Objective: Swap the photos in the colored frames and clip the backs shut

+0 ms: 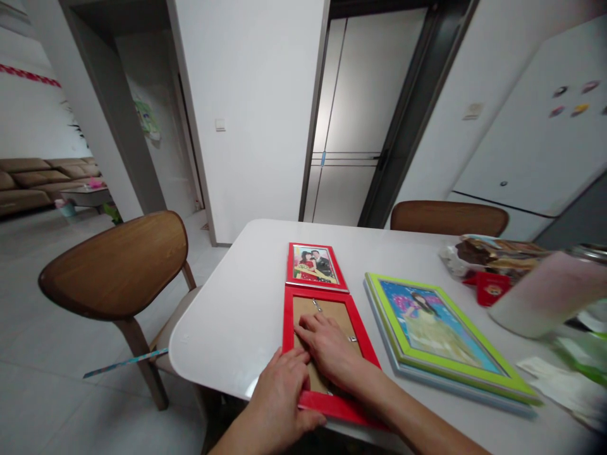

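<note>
Two hands: both bare, at the near edge of the table (222,316), on one red frame.
Backing-side-up frame (288,325): glossy red rails, rectangular; flat brown backing board (303,308) with small metal clips (317,306); lies at the near edge, mid-length.
Left hand (283,387): grasping the near-left corner of this frame; fingers bent over the left rail, thumb at the near rail.
Right hand (327,344): fingers bent, fingertips on the backing board; whether they pinch anything cannot be told.
Picture-side-up frame (342,270): red, rectangular, holds a print of a couple; lies just beyond the first, toward the far edge.
Green frame (398,338): flat, bright rails, print of a figure in a pale gown; stacked on a pale blue-gray frame (396,366), right of the red pair.
Table: smooth white top, rounded left corners.
Right side of table: pinkish cylindrical container (545,294), red packet (492,289), crinkled wrapping (502,253).
Chairs: curved brown backrests, one (118,268) off the left edge, one (448,217) beyond the far edge.
</note>
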Tool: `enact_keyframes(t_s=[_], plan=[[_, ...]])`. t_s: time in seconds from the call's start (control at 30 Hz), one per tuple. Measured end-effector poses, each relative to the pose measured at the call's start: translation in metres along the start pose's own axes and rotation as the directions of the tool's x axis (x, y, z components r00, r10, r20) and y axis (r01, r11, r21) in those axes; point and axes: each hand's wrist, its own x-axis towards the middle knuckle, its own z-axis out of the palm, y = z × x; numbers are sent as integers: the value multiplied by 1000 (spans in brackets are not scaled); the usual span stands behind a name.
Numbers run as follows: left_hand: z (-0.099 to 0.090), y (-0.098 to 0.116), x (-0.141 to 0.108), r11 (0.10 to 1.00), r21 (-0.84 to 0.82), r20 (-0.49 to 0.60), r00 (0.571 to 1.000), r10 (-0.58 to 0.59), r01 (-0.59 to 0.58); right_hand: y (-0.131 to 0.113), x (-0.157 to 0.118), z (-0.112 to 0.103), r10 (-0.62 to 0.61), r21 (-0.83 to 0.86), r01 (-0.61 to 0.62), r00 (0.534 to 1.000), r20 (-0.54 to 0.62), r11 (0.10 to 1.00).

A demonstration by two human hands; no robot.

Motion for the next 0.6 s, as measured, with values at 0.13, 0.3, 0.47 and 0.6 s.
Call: enact_keyframes(t_s=[0.13,0.3,0.47,0.6], plan=[[4,-4,-1,1000,-10,-14,1000,4,-4,11,3,0,93,64,-90,995,-46,994],[7,-7,-3,1000,-12,-16,1000,5,-5,43,27,4,362,66,-356,918,-161,932],[6,-6,-2,1000,-2,-7,1000,-5,5,62,44,14,542,92,-537,808,-229,839],[13,-3,1,1000,21,-25,1000,-17,17,62,46,12,564,170,-538,784,-258,826]])
